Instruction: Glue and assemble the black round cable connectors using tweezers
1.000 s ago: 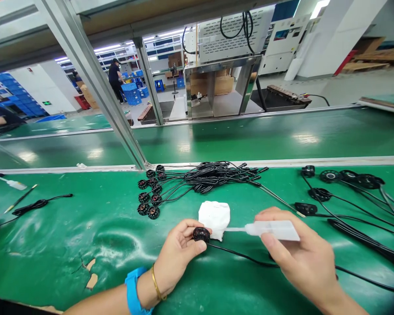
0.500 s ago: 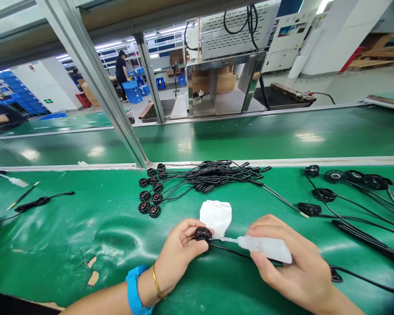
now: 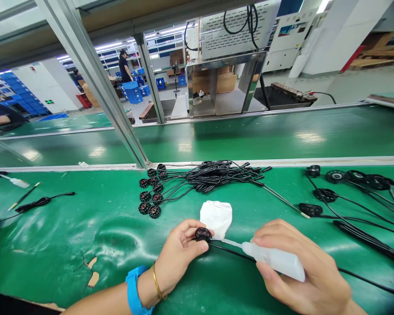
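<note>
My left hand (image 3: pixel 179 253) pinches a small round black part (image 3: pixel 202 234) with a thin black cable trailing right across the green mat. My right hand (image 3: pixel 307 273) is wrapped round a white squeeze bottle (image 3: pixel 276 259); its thin nozzle touches the black part. A crumpled white cloth (image 3: pixel 216 217) lies just behind the part. My left wrist wears a blue band and a gold bangle.
A bundle of several similar round parts with black cables (image 3: pixel 197 179) lies further back on the mat. More cabled black parts (image 3: pixel 348 183) sit at the right. A dark cable (image 3: pixel 36 203) and a small bottle (image 3: pixel 18 182) lie at far left. A metal post (image 3: pixel 118 122) rises behind.
The bottle's nozzle moved from the white cloth to the black part. My right hand dropped lower and nearer to me. My left hand stayed still.
</note>
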### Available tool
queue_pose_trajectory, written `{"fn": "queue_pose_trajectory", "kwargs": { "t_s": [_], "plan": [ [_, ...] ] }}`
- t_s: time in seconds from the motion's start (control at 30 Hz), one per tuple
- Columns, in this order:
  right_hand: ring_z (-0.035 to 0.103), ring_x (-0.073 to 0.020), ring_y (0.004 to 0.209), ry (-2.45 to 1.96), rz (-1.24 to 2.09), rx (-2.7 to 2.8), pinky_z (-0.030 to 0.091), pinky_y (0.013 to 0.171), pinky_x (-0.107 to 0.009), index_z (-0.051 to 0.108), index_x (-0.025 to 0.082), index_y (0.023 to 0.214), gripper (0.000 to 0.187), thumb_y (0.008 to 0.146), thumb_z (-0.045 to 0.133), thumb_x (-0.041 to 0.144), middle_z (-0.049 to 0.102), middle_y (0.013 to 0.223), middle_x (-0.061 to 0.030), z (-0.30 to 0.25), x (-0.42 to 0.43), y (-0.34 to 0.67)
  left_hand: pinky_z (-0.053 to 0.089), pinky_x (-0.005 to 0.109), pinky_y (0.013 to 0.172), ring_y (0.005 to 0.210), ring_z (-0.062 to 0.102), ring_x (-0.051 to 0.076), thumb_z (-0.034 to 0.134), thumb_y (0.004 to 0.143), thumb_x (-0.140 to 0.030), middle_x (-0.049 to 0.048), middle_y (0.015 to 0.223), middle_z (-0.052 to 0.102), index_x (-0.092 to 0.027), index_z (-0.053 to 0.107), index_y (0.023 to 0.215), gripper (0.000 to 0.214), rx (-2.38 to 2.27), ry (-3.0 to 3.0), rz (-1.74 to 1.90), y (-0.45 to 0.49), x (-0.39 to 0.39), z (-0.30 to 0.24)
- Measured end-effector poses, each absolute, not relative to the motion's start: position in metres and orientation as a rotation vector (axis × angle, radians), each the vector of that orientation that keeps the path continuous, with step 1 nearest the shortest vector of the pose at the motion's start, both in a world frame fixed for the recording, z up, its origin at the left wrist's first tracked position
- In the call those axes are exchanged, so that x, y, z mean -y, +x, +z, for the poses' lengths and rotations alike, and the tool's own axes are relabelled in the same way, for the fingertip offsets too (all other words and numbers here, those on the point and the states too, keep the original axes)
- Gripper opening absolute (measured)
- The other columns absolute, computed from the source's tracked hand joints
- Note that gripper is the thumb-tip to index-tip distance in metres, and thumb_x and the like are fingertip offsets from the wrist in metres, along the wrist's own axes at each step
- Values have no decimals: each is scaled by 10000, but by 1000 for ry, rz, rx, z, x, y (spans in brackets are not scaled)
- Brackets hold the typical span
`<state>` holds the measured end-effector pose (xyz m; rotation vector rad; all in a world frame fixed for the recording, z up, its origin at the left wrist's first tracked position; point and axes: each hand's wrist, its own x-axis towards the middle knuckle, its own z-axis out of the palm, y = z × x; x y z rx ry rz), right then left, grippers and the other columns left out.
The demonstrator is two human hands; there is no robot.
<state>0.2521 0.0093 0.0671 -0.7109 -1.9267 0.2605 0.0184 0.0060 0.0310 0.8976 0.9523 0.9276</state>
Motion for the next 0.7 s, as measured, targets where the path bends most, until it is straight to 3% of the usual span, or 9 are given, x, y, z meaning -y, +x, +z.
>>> {"fn": "queue_pose_trajectory", "kwargs": {
  "t_s": [0.13,0.23,0.37,0.47,0.7],
  "plan": [
    [648,-182,678,-834,208,1850,535,625,-310,611,222,1008,221,808,650,135,677,787,-25,61,-9,255,465,303,871,957,677,185,826,762,-264,85,1043,783,-176,652,1036,337,-948,885,924,18,-6,31],
    [662,-176,658,-1211,195,1696,529,602,-284,636,242,954,119,851,675,286,711,835,-21,50,-15,259,475,300,832,943,674,187,817,773,-279,95,1042,782,-168,657,1046,335,-948,896,912,18,-6,31],
    [716,-218,786,-1574,505,1679,565,672,-305,680,246,1046,305,847,626,471,755,983,-40,35,-33,268,468,281,777,914,665,179,817,773,-306,101,1033,783,-162,660,1053,352,-958,919,902,17,-6,30],
    [719,-241,893,-1706,659,1871,569,749,-341,695,269,1078,310,869,564,457,757,1039,-29,28,-42,273,470,283,775,905,662,177,825,764,-313,95,1026,784,-167,660,1047,359,-957,926,897,17,-7,31],
    [689,-290,950,-1799,458,2074,550,759,-401,708,243,1048,260,852,585,361,728,1082,-67,16,-42,272,453,268,745,890,661,171,842,741,-309,80,1009,784,-177,671,1017,351,-950,938,889,18,-6,33]
  ]
}}
